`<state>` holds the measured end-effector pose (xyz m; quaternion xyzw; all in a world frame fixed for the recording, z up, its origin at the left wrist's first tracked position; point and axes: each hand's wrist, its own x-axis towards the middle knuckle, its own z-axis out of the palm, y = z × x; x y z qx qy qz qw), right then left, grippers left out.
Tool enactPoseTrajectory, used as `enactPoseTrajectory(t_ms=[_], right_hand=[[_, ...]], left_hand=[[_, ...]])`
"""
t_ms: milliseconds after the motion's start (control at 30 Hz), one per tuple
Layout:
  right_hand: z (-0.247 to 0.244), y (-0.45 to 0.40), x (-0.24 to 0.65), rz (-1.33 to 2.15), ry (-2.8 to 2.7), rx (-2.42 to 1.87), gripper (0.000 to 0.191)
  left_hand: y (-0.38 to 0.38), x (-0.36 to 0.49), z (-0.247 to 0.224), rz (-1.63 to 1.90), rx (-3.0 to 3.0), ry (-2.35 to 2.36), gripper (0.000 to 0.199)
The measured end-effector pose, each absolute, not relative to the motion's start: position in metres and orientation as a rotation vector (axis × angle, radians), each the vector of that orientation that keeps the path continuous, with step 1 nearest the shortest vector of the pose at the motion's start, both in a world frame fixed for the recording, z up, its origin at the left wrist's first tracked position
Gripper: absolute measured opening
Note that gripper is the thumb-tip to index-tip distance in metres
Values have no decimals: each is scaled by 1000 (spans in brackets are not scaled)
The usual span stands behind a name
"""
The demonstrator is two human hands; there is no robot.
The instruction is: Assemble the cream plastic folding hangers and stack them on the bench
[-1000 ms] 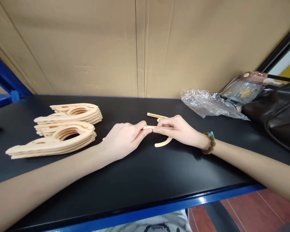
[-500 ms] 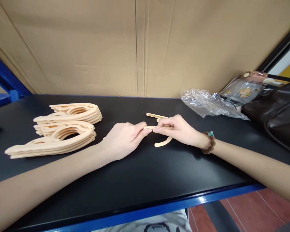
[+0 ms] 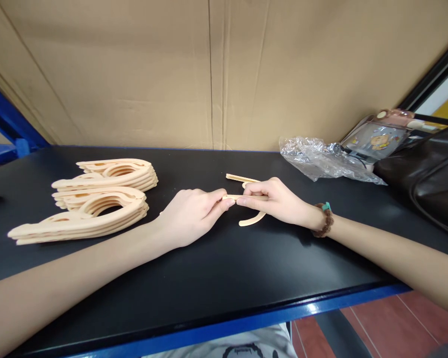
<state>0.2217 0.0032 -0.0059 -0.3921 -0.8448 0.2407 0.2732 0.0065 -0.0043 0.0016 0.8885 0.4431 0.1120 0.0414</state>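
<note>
Over the middle of the table, my left hand (image 3: 192, 215) pinches one end of a cream plastic folding hanger (image 3: 252, 220) between thumb and fingers. My right hand (image 3: 280, 200) is closed on the same hanger just to the right, the two thumbs nearly meeting. A curved hook-like part sticks out below the right hand, and a straight arm points up and left behind it. The fingers hide most of the hanger's centre. To the left lie two stacks of matching folded hangers, a front stack (image 3: 108, 229) and a back stack (image 3: 144, 175).
A crumpled clear plastic bag (image 3: 317, 158) lies at the back right of the black table (image 3: 209, 278). Beside it are a clear container with a bear design (image 3: 381, 139) and a dark leather bag (image 3: 429, 174). Cardboard (image 3: 142, 74) stands along the back.
Almost nothing differs. Both hands keep their pinch on the hanger at the same spot, with only a very slight shift of the fingers.
</note>
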Motion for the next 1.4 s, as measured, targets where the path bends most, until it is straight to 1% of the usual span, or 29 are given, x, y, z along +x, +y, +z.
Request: enactPoseTrajectory(t_ms=[333, 1400], right_hand=[[-4, 3, 222, 587, -2317, -1048, 47], [-3, 3, 223, 544, -2367, -1033, 46]], left_hand=[[-6, 8, 2, 360, 2707, 1353, 43], [-5, 9, 2, 351, 2652, 1336, 40]])
